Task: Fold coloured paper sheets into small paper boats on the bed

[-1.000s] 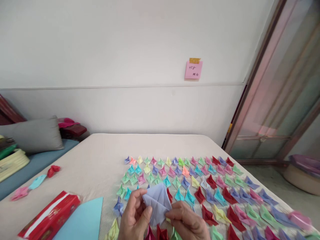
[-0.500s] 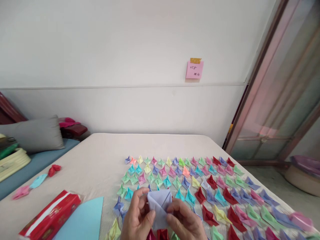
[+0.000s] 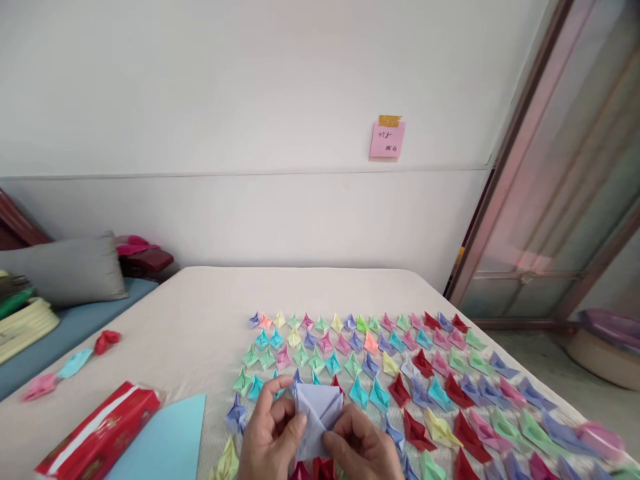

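A piece of pale lavender origami paper (image 3: 318, 413), folded into a small packet with crossing diagonal creases, is held up between both hands at the bottom centre. My left hand (image 3: 274, 433) pinches its left edge, thumb on the front face. On the lower right side, my right hand (image 3: 365, 440) grips it between thumb and fingers. Rows of small folded paper boats (image 3: 360, 393) in many colours stand on the table behind and around the hands. Some boats are partly hidden by my hands.
The beige cloth-covered table (image 3: 210, 313) reaches to a white wall with a pink note (image 3: 387, 139). On the left lie a red tissue pack (image 3: 100, 430), a light blue sheet (image 3: 160, 440) and crumpled paper pieces (image 3: 75, 363). A grey cushion (image 3: 75, 270) is beyond.
My right thumb has slid slightly left and down on the lavender paper, and the right hand sits a little closer to the left. The view has shifted slightly.
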Demonstrator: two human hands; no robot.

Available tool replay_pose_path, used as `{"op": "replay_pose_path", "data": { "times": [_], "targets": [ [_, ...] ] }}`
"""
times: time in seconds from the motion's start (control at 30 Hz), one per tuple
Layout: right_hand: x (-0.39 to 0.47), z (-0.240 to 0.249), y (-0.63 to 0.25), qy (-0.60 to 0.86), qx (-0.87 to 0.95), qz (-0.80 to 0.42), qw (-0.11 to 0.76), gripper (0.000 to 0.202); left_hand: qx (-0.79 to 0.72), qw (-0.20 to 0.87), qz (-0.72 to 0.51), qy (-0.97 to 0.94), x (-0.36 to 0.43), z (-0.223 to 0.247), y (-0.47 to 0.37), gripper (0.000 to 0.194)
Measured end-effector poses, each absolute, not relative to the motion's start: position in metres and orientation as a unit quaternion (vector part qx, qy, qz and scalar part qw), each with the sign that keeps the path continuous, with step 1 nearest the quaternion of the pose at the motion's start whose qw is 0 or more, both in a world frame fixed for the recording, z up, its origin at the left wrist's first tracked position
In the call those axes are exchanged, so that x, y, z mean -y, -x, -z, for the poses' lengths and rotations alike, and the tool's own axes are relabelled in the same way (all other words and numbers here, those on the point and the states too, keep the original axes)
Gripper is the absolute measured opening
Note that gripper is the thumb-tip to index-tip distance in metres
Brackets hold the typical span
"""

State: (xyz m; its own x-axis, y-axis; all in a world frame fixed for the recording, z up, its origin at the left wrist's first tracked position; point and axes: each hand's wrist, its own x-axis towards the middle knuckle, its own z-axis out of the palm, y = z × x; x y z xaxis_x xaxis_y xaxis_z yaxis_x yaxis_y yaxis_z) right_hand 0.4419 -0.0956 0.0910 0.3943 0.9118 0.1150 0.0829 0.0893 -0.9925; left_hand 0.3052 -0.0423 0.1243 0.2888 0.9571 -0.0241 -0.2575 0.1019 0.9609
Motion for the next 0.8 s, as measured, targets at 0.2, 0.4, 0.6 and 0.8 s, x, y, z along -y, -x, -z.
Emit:
{"op": "replay_pose_path", "data": {
  "times": [0.2, 0.4, 0.6, 0.8],
  "targets": [
    [0.095, -0.088, -0.436, 0.600, 0.429, -0.309, 0.601, 0.021, -0.391, 0.610, -0.472, -0.502, 0.041, -0.126, -0.304, 0.036],
    [0.096, -0.092, -0.436, 0.607, 0.452, -0.258, 0.600, 0.020, -0.401, 0.610, -0.442, -0.522, 0.041, -0.128, -0.303, 0.039],
    [0.095, -0.083, -0.433, 0.588, 0.424, -0.299, 0.620, 0.026, -0.435, 0.641, -0.423, -0.470, 0.036, -0.113, -0.303, 0.038],
    [0.091, -0.076, -0.428, 0.550, 0.398, -0.389, 0.623, 0.016, -0.446, 0.683, -0.441, -0.376, 0.033, -0.110, -0.302, 0.032]
  ]
}}
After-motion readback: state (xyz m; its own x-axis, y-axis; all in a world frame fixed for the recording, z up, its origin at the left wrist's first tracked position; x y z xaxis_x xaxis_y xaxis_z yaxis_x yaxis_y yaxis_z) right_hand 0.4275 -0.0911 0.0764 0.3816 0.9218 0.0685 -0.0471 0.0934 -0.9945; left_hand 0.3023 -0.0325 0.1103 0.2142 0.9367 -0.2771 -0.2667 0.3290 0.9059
